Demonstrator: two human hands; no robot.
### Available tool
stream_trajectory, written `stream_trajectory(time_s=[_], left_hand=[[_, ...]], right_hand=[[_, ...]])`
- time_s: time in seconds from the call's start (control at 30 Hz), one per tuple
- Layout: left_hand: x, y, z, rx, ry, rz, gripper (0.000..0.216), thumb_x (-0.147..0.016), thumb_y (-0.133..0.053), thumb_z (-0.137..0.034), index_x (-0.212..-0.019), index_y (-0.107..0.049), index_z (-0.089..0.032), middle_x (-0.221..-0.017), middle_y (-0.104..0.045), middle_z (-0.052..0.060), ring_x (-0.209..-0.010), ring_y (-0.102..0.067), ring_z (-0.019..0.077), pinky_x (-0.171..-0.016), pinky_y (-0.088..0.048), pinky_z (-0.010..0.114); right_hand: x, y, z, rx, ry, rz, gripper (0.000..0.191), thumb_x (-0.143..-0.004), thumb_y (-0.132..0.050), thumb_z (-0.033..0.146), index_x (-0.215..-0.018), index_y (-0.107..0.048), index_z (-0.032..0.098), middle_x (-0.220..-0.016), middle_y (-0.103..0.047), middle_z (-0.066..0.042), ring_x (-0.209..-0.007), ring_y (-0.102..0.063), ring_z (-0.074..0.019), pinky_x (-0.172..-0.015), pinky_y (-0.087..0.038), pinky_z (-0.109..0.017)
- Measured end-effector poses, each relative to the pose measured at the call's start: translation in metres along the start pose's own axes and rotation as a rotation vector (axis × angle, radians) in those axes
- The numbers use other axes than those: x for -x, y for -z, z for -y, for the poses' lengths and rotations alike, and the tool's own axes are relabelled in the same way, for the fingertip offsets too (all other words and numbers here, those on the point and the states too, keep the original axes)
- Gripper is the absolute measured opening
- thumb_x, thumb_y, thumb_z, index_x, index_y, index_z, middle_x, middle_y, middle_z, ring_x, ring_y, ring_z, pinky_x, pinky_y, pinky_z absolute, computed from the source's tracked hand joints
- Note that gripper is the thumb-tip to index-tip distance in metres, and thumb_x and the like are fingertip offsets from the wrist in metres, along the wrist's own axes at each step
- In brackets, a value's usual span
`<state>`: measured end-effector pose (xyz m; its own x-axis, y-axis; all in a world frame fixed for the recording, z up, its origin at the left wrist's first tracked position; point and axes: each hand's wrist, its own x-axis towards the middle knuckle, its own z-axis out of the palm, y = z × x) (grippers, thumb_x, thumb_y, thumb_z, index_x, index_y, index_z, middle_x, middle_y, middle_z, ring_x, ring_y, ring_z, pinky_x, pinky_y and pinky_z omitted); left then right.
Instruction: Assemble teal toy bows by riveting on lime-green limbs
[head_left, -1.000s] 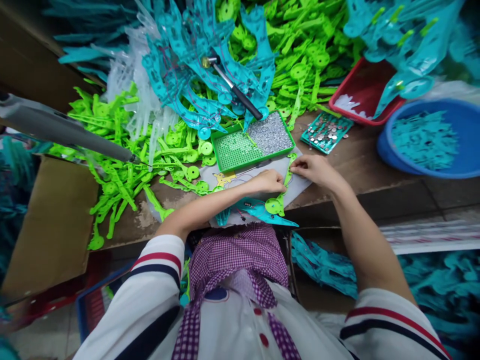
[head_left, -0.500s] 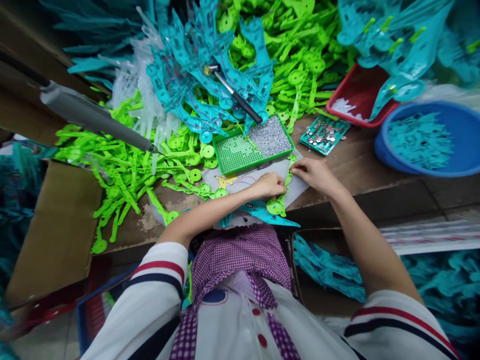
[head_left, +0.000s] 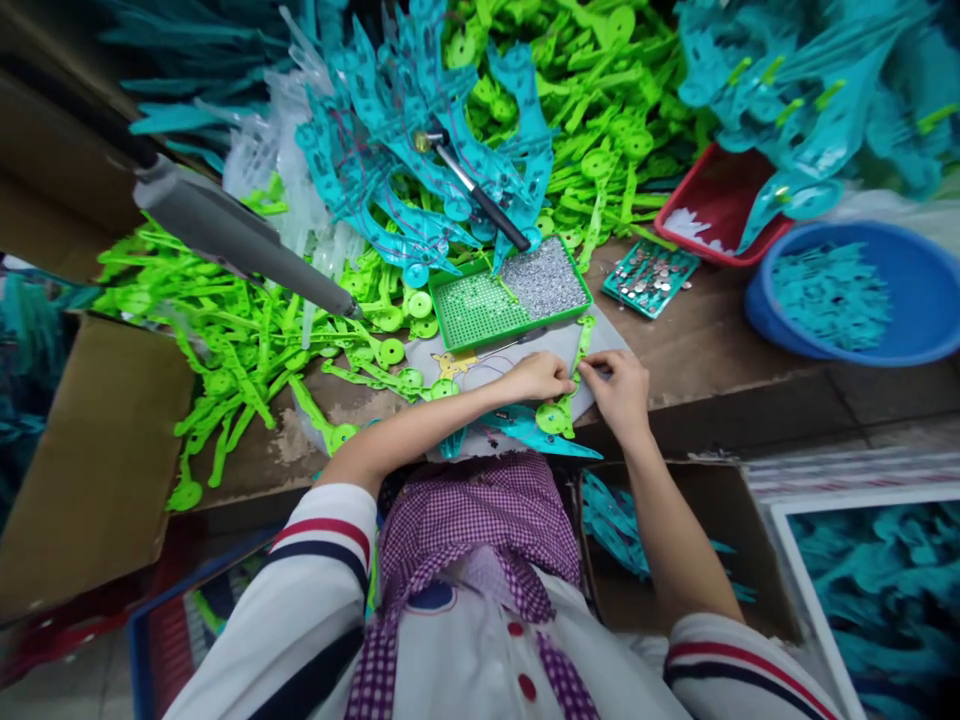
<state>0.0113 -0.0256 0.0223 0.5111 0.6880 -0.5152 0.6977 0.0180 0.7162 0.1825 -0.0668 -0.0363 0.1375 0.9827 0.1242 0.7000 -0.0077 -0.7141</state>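
Observation:
My left hand [head_left: 536, 377] and my right hand [head_left: 619, 388] meet over a green plastic part [head_left: 564, 405] with a round end. It lies on a teal plastic part [head_left: 525, 428] on a grey mat [head_left: 559, 345] at the table's near edge. Both hands have their fingers curled and pinch the green part's narrow stem. Just beyond them stands a green tray [head_left: 510, 287], half full of small silver screws.
Heaps of green parts [head_left: 247, 340] and teal parts [head_left: 405, 130] cover the back of the table. A hammer [head_left: 472, 185] lies on the teal heap. A grey tool [head_left: 240, 240] hangs at left. Right: a small teal tray [head_left: 649, 270], a red bin [head_left: 712, 195], a blue basin [head_left: 855, 290].
My right hand slid in toward the left hand along the green part, its elbow drawn closer to my body. The grey hanging tool swung rightward in the view.

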Motion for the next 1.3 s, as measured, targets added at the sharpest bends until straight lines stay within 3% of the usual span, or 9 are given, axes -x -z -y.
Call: stream_trajectory(time_s=[0.2,0.33,0.53,0.7,1.0,1.13,1.3], left_hand=[[-0.001,0.000,-0.001,-0.012,-0.011,-0.011,0.023,-0.089,-0.067,-0.027,-0.069,-0.063,-0.017,-0.052,-0.058,-0.004,-0.058,-0.057,0.0130,-0.063,-0.039,0.025],[0.000,-0.002,0.000,-0.015,-0.003,-0.008,0.022,-0.090,-0.066,-0.028,-0.071,-0.065,-0.018,-0.052,-0.058,-0.003,-0.059,-0.058,0.0136,-0.063,-0.040,0.026],[0.007,-0.016,0.012,-0.067,-0.159,-0.243,0.010,-0.089,-0.071,-0.027,-0.087,-0.070,-0.017,-0.080,-0.071,0.001,-0.074,-0.062,0.0151,-0.070,-0.043,0.028],[0.012,-0.029,0.016,-0.205,-0.262,-0.322,0.016,-0.095,-0.063,-0.026,-0.087,-0.073,-0.017,-0.086,-0.070,0.004,-0.080,-0.062,0.0169,-0.077,-0.045,0.030],[0.016,-0.023,0.016,-0.394,-0.335,-0.213,0.025,-0.100,-0.049,-0.023,-0.101,-0.073,-0.019,-0.101,-0.070,0.007,-0.091,-0.065,0.0204,-0.079,-0.047,0.033],[0.024,-0.018,0.021,-0.462,-0.401,-0.134,0.034,-0.103,-0.041,-0.021,-0.122,-0.068,-0.020,-0.117,-0.066,0.009,-0.096,-0.065,0.0183,-0.082,-0.049,0.030],[0.035,-0.015,0.016,-0.706,-0.392,-0.100,0.047,-0.099,-0.036,-0.011,-0.140,-0.056,-0.019,-0.121,-0.063,0.012,-0.086,-0.065,0.0180,-0.068,-0.049,0.031]], right_hand=[[0.008,0.012,0.002,0.083,0.144,0.092,0.025,-0.096,-0.053,0.039,-0.095,-0.073,0.023,-0.102,-0.074,-0.009,-0.098,-0.066,-0.0271,-0.092,-0.046,-0.045],[0.009,0.015,-0.001,0.057,0.162,0.122,0.028,-0.095,-0.055,0.042,-0.093,-0.076,0.023,-0.106,-0.074,-0.010,-0.101,-0.068,-0.0272,-0.092,-0.049,-0.044],[0.003,0.014,-0.009,-0.038,0.147,0.142,0.030,-0.093,-0.060,0.046,-0.085,-0.078,0.024,-0.099,-0.073,-0.009,-0.097,-0.070,-0.0259,-0.090,-0.051,-0.044],[0.001,0.016,-0.016,-0.169,0.157,0.201,0.028,-0.090,-0.062,0.046,-0.086,-0.079,0.024,-0.100,-0.072,-0.009,-0.097,-0.069,-0.0253,-0.093,-0.052,-0.044],[-0.006,0.015,-0.002,-0.069,0.032,0.237,0.017,-0.084,-0.065,0.039,-0.084,-0.070,0.023,-0.097,-0.069,-0.008,-0.097,-0.065,-0.0268,-0.094,-0.046,-0.047],[-0.016,0.016,0.000,0.028,-0.044,0.320,0.018,-0.079,-0.068,0.039,-0.087,-0.067,0.023,-0.098,-0.068,-0.007,-0.089,-0.062,-0.0249,-0.092,-0.043,-0.048],[-0.010,0.024,-0.006,-0.099,0.096,0.352,0.023,-0.086,-0.062,0.043,-0.094,-0.068,0.023,-0.105,-0.067,-0.009,-0.104,-0.062,-0.0272,-0.094,-0.045,-0.045]])
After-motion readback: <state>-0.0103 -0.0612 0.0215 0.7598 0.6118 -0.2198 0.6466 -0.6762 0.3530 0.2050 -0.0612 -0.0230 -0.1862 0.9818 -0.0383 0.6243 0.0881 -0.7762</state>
